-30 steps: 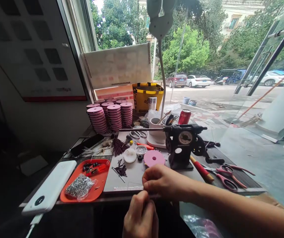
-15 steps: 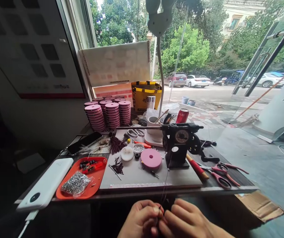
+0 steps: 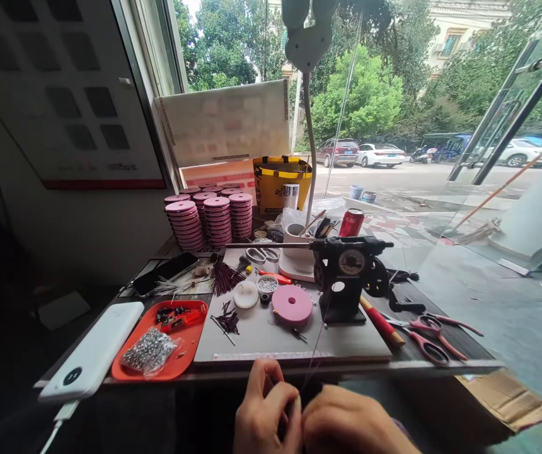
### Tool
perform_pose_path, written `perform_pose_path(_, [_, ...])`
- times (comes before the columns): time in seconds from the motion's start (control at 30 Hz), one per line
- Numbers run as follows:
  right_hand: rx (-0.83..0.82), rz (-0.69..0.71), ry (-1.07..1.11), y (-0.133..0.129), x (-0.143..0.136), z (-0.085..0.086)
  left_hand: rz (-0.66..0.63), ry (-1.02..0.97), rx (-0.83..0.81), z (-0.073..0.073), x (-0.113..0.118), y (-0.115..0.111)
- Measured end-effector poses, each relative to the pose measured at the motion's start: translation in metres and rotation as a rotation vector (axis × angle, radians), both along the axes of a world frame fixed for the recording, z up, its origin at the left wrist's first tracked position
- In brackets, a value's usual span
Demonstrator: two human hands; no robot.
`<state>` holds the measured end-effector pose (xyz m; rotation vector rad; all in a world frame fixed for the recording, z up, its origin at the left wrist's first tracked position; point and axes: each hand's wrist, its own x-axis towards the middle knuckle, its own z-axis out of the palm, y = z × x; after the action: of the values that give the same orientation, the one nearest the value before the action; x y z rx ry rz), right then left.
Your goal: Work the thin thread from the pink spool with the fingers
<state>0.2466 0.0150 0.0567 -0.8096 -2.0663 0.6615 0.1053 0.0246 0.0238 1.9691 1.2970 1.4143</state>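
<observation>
Below the near edge of the tabletop [image 3: 394, 366], left hand [image 3: 264, 416] and right hand [image 3: 346, 425] are pressed close together, fingertips pinching a thin line [image 3: 316, 343]. Whatever sits at the pinch is too small to tell. The line is drawn taut, up toward the black hand-crank winder [image 3: 349, 277]. A pink spool [image 3: 292, 304] lies just beside the winder; stacked pink spools [image 3: 209, 217] are seen behind, an orange tray [image 3: 190, 347] to the left. Judged: line work under way at the fingertips, nowhere shown finished.

A thin taut line [image 3: 316, 347] slants down from the black winder [image 3: 346, 277].
</observation>
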Motion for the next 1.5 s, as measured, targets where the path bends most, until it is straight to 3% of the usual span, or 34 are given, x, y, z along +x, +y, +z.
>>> perform_pose_path(0.1, [-0.508,-0.004,0.196,0.024,-0.011,0.033,0.152,0.163,0.274,-0.009,-0.004,-0.001])
perform_pose_path(0.17, [-0.794,0.068,0.308,0.046,-0.022,0.046,0.21,0.229,0.393,-0.013,-0.007,0.001])
perform_pose_path(0.27, [-0.984,0.187,0.215,0.07,-0.035,0.051,0.164,0.245,0.501,-0.011,-0.008,0.003])
perform_pose_path(0.33, [-0.954,0.201,0.14,0.072,-0.036,0.051,0.088,0.164,0.467,-0.004,-0.009,0.004])
perform_pose_path(0.4, [-0.725,0.097,0.057,0.062,-0.029,0.049,-0.008,0.001,0.265,0.007,-0.009,0.005])
perform_pose_path(0.43, [-0.523,0.032,-0.002,0.054,-0.023,0.047,-0.063,-0.116,0.085,0.012,-0.01,0.006])
perform_pose_path(0.5, [0.002,-0.074,-0.174,0.037,-0.01,0.039,-0.161,-0.429,-0.4,0.02,-0.013,0.009])
perform_pose_path(0.57, [0.515,-0.03,-0.331,0.024,-0.002,0.027,-0.19,-0.775,-0.886,0.026,-0.015,0.012])
perform_pose_path(0.6, [0.676,-0.015,-0.395,0.02,0.001,0.02,-0.17,-0.912,-1.067,0.029,-0.016,0.013])
perform_pose_path(0.7, [0.884,-0.015,-0.505,0.017,0.001,0.004,-0.093,-1.093,-1.315,0.034,-0.015,0.014])
perform_pose_path(0.83, [0.909,0.035,-0.508,0.021,-0.005,-0.002,-0.08,-1.095,-1.363,0.037,-0.012,0.011])
perform_pose_path(0.9, [0.874,0.038,-0.468,0.019,-0.007,0.0,-0.136,-0.966,-1.218,0.034,-0.012,0.01])
perform_pose_path(0.97, [0.744,0.065,-0.341,0.017,-0.01,0.005,-0.195,-0.668,-0.88,0.027,-0.012,0.009])
perform_pose_path(1.03, [0.422,0.085,-0.181,0.02,-0.015,0.014,-0.172,-0.311,-0.441,0.018,-0.013,0.007])
perform_pose_path(1.17, [-0.512,0.064,0.166,0.046,-0.031,0.037,0.088,0.146,0.305,0.001,-0.018,0.005])
perform_pose_path(1.23, [-0.762,0.127,0.233,0.063,-0.04,0.044,0.142,0.316,0.525,-0.001,-0.022,0.006])
perform_pose_path(1.3, [-0.867,0.165,0.192,0.071,-0.043,0.047,0.05,0.426,0.613,0.003,-0.025,0.009])
perform_pose_path(1.37, [-0.747,0.118,0.101,0.068,-0.038,0.047,-0.066,0.333,0.465,0.01,-0.027,0.011])
perform_pose_path(1.4, [-0.583,0.073,0.034,0.062,-0.033,0.046,-0.11,0.192,0.268,0.015,-0.026,0.013])
perform_pose_path(1.5, [0.213,-0.018,-0.262,0.038,-0.015,0.036,-0.196,-0.444,-0.601,0.027,-0.023,0.016])
